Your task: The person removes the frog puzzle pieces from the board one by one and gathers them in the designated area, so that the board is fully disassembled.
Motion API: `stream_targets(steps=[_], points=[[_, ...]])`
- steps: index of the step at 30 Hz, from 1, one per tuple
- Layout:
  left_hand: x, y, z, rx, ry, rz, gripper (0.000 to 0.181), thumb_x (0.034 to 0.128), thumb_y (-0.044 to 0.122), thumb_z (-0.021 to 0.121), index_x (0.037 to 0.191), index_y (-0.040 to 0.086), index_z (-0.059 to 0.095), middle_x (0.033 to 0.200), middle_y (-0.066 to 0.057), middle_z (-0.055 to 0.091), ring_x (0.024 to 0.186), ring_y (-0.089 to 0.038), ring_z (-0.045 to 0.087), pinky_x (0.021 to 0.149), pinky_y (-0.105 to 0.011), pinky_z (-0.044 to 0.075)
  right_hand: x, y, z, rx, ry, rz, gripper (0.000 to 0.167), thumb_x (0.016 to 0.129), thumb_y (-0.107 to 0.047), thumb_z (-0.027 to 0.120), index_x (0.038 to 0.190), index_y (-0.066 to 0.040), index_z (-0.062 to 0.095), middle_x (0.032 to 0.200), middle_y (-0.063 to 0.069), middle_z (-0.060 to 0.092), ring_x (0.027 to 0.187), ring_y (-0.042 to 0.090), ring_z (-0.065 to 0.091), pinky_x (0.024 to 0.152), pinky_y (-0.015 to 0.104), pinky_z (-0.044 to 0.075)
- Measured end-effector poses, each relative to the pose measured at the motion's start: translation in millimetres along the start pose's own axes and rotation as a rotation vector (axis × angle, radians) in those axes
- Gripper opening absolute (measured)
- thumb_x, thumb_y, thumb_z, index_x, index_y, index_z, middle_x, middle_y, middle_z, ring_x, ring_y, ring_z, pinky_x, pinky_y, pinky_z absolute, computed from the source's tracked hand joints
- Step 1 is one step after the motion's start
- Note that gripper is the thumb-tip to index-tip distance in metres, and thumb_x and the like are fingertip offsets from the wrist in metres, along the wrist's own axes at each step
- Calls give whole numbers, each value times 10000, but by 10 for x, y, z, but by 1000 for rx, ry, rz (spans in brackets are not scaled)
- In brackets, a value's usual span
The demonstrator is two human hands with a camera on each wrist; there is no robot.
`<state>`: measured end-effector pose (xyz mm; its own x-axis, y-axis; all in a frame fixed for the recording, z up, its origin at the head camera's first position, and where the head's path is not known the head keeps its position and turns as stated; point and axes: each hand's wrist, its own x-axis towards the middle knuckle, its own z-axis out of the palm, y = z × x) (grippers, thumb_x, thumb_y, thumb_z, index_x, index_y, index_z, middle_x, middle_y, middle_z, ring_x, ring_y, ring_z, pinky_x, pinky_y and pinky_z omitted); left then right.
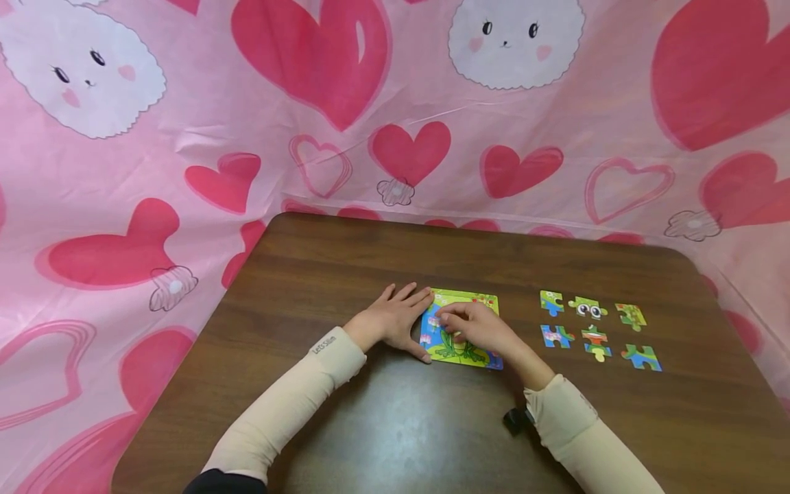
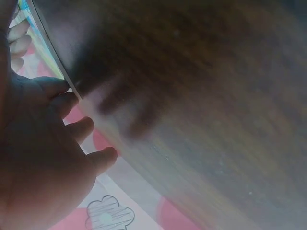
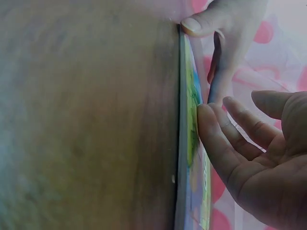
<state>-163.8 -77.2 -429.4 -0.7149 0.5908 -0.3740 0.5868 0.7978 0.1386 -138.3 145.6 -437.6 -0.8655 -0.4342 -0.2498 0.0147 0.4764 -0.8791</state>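
A square frog puzzle (image 1: 459,353) in a tray lies on the table, green, yellow and blue. At its left edge rests my left hand (image 1: 398,319), fingers spread and the thumb touching the near left corner. In the left wrist view the left hand (image 2: 45,139) shows from the side. My right hand (image 1: 478,326) is over the puzzle and hides part of it. The right wrist view shows the right hand (image 3: 259,148) with thumb and fingers apart, a fingertip touching the puzzle's face (image 3: 191,124). Nothing shows between those fingers.
Several loose puzzle pieces lie in two rows to the right, among them a piece with eyes (image 1: 589,311) and a blue and green piece (image 1: 644,358). The brown wooden table (image 1: 345,267) ends at a pink heart-patterned curtain (image 1: 265,123). A small black object (image 1: 513,420) sits by the right sleeve.
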Motion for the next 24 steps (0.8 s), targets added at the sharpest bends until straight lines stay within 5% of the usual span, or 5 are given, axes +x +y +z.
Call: stream_targets(steps=[15, 24], points=[[-3, 35, -6, 3, -6, -15, 1231, 726, 851, 647, 1649, 249, 99, 1728, 70, 42, 1607, -231, -2, 1281, -546, 39, 9, -52, 63, -115, 19, -17, 307, 1035, -274, 597, 1272, -108, 698, 1120, 98, 748, 917, 164, 696, 689, 303, 590], [-2, 48, -16, -11, -31, -46, 1239, 716, 854, 653, 1649, 268, 88, 1728, 85, 24, 1606, -248, -1, 1275, -566, 49, 18, -41, 74, -99, 28, -20, 294, 1030, -223, 605, 1276, -88, 693, 1121, 117, 746, 916, 177, 700, 688, 315, 598]])
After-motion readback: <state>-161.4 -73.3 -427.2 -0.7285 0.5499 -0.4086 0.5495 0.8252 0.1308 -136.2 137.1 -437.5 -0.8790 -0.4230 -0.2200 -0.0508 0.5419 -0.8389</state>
